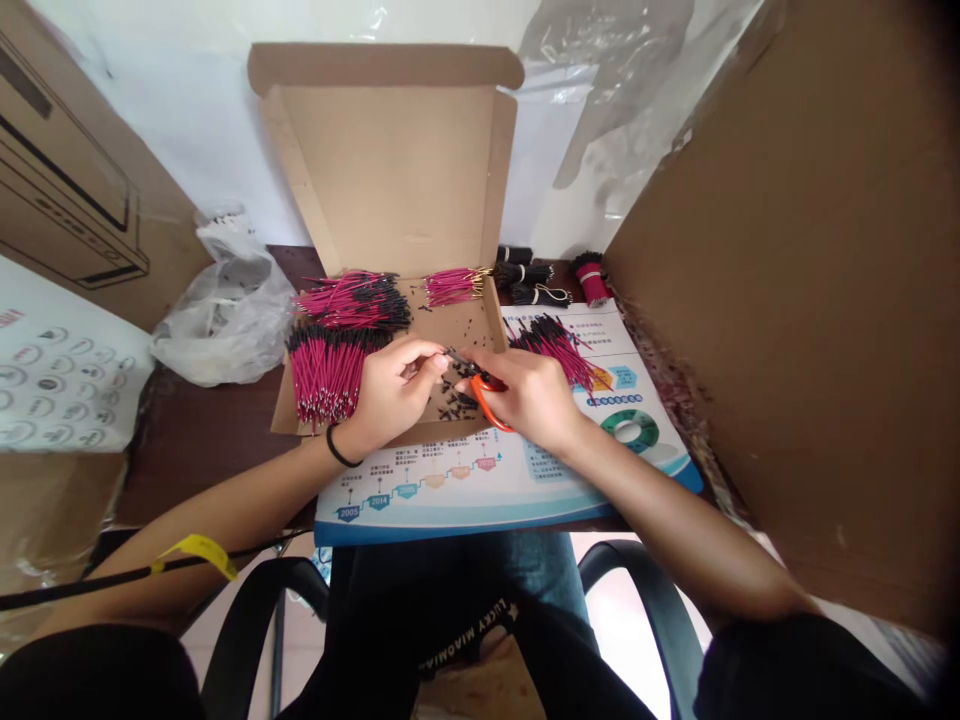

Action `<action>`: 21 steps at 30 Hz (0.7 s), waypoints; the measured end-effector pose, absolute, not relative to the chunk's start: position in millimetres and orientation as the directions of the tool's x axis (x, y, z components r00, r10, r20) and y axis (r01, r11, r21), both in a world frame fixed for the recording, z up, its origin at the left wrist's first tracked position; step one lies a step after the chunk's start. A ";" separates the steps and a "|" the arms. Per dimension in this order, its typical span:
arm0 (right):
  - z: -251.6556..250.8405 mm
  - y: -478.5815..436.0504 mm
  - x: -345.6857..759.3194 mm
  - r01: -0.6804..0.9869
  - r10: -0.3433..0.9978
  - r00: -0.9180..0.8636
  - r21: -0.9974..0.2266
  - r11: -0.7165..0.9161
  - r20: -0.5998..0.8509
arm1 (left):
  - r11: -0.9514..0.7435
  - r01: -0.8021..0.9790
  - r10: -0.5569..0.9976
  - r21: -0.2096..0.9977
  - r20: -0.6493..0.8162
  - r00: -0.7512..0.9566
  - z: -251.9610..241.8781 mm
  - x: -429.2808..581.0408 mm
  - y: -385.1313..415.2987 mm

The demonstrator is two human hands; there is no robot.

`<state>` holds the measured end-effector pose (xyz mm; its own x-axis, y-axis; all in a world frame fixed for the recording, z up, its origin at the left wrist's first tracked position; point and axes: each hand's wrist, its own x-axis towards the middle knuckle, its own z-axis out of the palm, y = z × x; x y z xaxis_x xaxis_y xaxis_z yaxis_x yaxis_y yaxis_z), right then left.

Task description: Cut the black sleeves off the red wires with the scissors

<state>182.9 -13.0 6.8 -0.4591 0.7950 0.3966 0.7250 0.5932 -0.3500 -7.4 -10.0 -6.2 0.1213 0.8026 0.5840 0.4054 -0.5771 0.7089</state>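
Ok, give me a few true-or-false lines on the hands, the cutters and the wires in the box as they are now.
1. The right hand grips orange-handled cutters. True.
2. The left hand is empty. False: it pinches a thin wire over the cardboard box.
3. Pink wires lie piled in the left part of the box. True.
4. The box's lid is shut. False: it stands open, upright at the back.
5. Small black bits lie on the box floor under the hands. True.
6. The plastic bag lies inside the box. False: it sits on the table, left of the box.
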 end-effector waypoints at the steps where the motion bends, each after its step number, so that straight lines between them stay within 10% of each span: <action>1: 6.6 -12.9 183.0 0.725 0.791 -0.462 -0.343 0.597 0.401 | -0.582 0.412 0.799 0.701 0.588 0.129 -5.7 -7.4 -10.3; 21: 7.4 -12.3 189.0 0.689 0.688 -0.516 -0.231 0.687 0.510 | -0.659 0.382 0.749 0.648 0.612 0.253 -11.4 -5.0 -5.9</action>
